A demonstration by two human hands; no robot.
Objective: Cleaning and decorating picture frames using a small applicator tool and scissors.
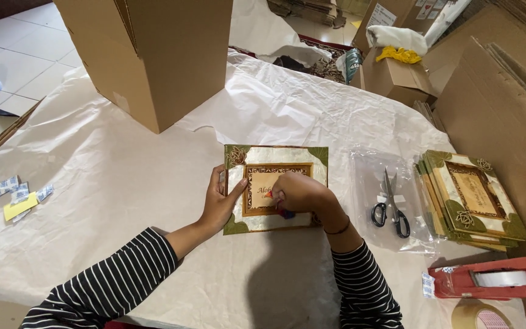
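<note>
A decorated picture frame (275,159) with green corners and a brown inner border lies on white paper in the middle. My left hand (220,204) grips its left edge, thumb on top. My right hand (299,194) rests on the frame's centre, fingers pinched on a small red and blue item (285,212) pressed against the frame. Both arms wear black sleeves with white stripes.
A stack of similar frames (473,201) sits at the right, beside black-handled scissors (391,210) on clear plastic bags. A red tape dispenser (494,280) lies at the bottom right. A large cardboard box (153,55) stands behind; small sachets (13,192) lie at the left.
</note>
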